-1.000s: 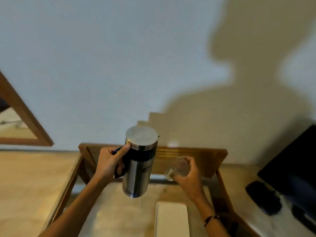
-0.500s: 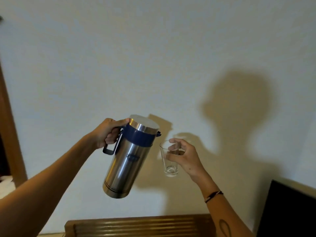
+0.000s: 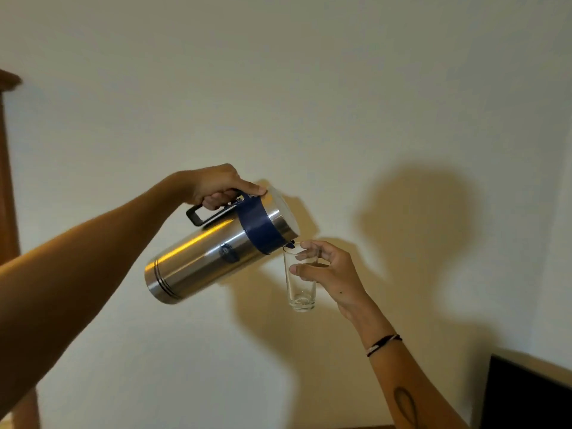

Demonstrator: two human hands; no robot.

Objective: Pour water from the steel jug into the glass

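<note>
Steel jug (image 3: pixel 216 249): held in air, tilted steeply, spout at glass (image 3: pixel 300 278) rim. Left hand (image 3: pixel 216 188) clenched round black handle (image 3: pixel 213 210). Likely heavy, rigid, slick-walled; handle is the sound hold. Glass: upright, apparently empty, right hand (image 3: pixel 329 274) grasping its upper wall; fragile, smooth.

Plain pale wall (image 3: pixel 309 88), shadows cast at 4 o'clock. Wood frame (image 3: pixel 7 187) at 9 o'clock edge. Dark screen (image 3: pixel 526 394) at 5 o'clock corner.
</note>
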